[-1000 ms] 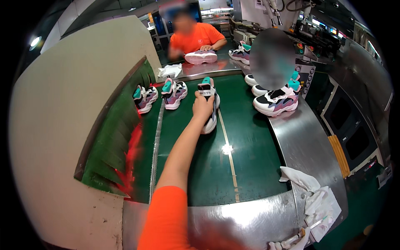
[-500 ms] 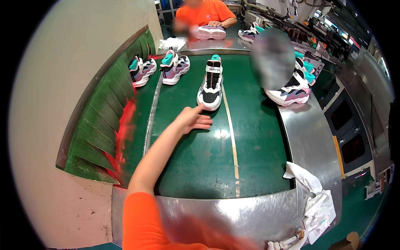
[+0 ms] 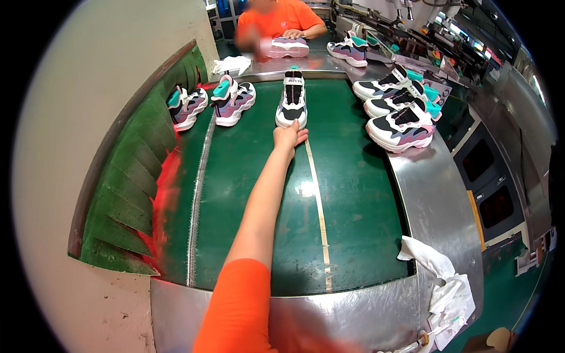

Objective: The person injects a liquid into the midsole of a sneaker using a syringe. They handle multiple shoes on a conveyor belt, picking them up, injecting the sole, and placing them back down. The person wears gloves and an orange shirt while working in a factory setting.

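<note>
My left hand (image 3: 289, 139) reaches to the far part of the green belt, its thumb on the white toe of a sneaker (image 3: 292, 105) and its fingers bent close together at the toe's front. The sneaker is white, black and pink with a teal insert at its heel. It stands upright near the belt's far edge, toe toward me. Whether the fingertips go under the sole is hidden. My right hand is not in view. Left of this sneaker stand two more, a near one (image 3: 234, 105) and one (image 3: 188, 108) beside the green strip curtain.
Three sneakers (image 3: 399, 130) stand close together on the right metal border (image 3: 438, 206). Across the belt, a co-worker in orange rests a hand (image 3: 294, 35) on a sneaker (image 3: 288, 47). White cloths (image 3: 450, 294) hang at the lower right; the strip curtain (image 3: 132, 176) lines the left.
My left hand has moved away from me with the sneaker, which now stands nearer the belt's far edge. My fingers have drawn in closer to the toe. The view has shifted slightly.
</note>
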`<move>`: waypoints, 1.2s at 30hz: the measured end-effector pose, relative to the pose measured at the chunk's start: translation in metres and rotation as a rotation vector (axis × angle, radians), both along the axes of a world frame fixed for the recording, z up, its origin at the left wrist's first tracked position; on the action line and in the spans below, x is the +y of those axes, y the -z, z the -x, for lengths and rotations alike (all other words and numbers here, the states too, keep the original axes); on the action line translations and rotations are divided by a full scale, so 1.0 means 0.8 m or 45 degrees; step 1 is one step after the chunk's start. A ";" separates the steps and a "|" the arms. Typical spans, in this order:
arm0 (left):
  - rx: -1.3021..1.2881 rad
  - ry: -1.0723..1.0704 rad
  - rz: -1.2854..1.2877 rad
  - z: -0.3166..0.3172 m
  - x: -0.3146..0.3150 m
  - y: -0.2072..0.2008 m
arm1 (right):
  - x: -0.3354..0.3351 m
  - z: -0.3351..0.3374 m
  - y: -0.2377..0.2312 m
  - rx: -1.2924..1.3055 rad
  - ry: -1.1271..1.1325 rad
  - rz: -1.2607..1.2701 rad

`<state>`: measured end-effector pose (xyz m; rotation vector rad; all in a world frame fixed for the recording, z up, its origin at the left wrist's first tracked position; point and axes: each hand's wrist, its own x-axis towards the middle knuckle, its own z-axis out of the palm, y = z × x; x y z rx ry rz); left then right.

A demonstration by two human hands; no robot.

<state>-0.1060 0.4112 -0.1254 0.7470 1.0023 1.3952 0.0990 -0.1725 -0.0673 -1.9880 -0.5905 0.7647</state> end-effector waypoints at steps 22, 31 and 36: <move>0.167 0.721 -0.009 -0.216 -0.028 -0.061 | -0.004 -0.008 0.014 -0.094 0.038 -0.005; -0.102 0.870 0.165 -0.152 -0.187 -0.066 | -0.018 -0.013 0.039 -0.362 -0.066 -0.237; 0.032 0.772 0.257 -0.010 -0.336 -0.122 | -0.021 -0.030 0.057 -0.566 -0.185 -0.342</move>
